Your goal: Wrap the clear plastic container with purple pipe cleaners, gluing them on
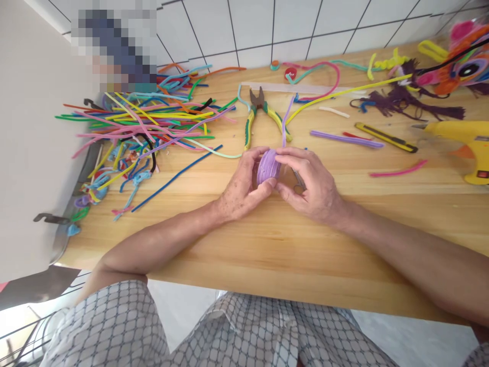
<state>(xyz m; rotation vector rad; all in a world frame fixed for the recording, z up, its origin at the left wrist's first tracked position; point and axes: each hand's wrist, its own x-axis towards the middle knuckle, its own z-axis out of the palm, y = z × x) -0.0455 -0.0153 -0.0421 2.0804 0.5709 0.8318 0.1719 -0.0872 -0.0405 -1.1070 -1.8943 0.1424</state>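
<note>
Presently, the left hand point(239, 189) is closed around the left side of the purple roll point(269, 166), its thumb along the near edge. The right hand point(316, 184) is narrowed at the roll's right side, fingertips at the upper edge and thumb near the lower one. The roll is located between them, over the middle of the wooden surface point(244, 250) and on the near side of the pliers point(260, 105). The step in hand is judged to be seating the ridged bands by fingertip. For this, the left hand should act as the fixture: firm enough to prevent rotation, light enough not to flatten the bands. The right hand should press each band against its neighbour, thumb and fingertip opposed. A purple strand point(287, 112) passes across one plier handle point(275, 119); whether it joins the roll cannot be told, since the right fingers obscure its lower end. If it is attached, slack is advisable, and clearance from the handle should prevent snagging. The loose purple length point(347, 139) is best positioned well apart from the work.
</note>
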